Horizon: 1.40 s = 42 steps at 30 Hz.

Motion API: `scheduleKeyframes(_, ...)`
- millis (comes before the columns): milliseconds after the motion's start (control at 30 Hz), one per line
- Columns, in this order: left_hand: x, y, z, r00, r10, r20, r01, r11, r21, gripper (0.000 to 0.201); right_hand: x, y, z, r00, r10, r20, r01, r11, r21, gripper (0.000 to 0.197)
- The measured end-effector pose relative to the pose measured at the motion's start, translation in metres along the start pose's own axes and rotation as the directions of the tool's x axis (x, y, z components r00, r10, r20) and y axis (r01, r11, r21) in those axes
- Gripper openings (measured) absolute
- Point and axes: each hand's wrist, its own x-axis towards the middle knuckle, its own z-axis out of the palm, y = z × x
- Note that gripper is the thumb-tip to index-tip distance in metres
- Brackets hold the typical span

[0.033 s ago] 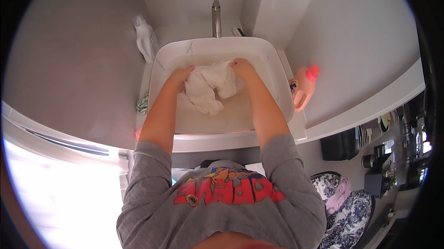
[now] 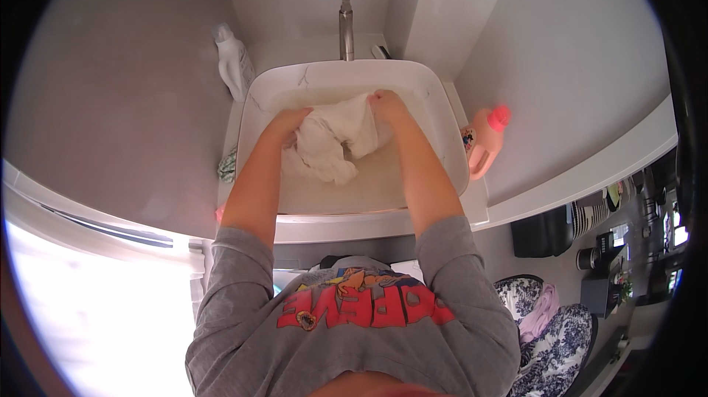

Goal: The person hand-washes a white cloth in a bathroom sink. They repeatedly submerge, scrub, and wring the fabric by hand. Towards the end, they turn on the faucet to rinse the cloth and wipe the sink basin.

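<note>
A white cloth (image 2: 322,144) lies bunched and wet in the cloudy water of a white sink (image 2: 310,74); whether it is a garment I cannot tell. My left hand (image 2: 289,123) pinches its left edge, the fingers partly hidden by folds. On the other side my right hand (image 2: 386,105) grips the upper right corner, thumb and fingers pressed together. Between both hands the cloth's far edge is held slightly raised, while its near folds rest in the water.
A metal faucet (image 2: 346,32) stands behind the sink. Left of it is a white bottle (image 2: 234,65), with a patterned green-and-white cloth (image 2: 227,166) nearer me. A pink jug (image 2: 486,144) stands on the right. Walls close in both sides.
My right hand has shifted very slightly away from me, drawing the cloth's upper right corner with it. My left hand has barely moved.
</note>
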Motion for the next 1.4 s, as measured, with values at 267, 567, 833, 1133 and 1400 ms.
scheduleKeyframes(267, 0.032, 0.006, 0.002, 0.843, 0.45, -0.294, -0.535, 0.75, -0.389, 0.024, -0.004, -0.056, -0.04, 0.997, 0.068, 0.045, -0.078, 0.958, 0.275, 0.033)
scheduleKeyframes(567, 0.026, 0.003, 0.035, 0.732, 0.56, -0.388, -0.641, 0.375, -0.669, 0.021, -0.024, -0.038, -0.018, 0.965, -0.014, 0.261, 0.029, 0.998, -0.055, 0.044)
scheduleKeyframes(833, 0.022, 0.0, 0.034, 0.648, 0.635, -0.42, -0.753, 0.454, -0.476, 0.021, -0.034, -0.046, -0.039, 0.813, -0.008, 0.582, -0.011, 0.999, 0.03, 0.037)
scheduleKeyframes(1133, 0.019, 0.001, 0.036, 0.628, 0.654, -0.422, -0.767, 0.612, -0.194, 0.019, -0.032, -0.032, -0.041, 0.834, -0.182, 0.521, 0.042, 0.962, 0.269, 0.033)
scheduleKeyframes(1400, 0.011, 0.005, 0.042, 0.683, 0.7, -0.206, -0.704, 0.557, -0.441, 0.022, -0.039, -0.07, -0.052, 0.904, -0.384, 0.19, 0.2, 0.77, 0.606, 0.032)
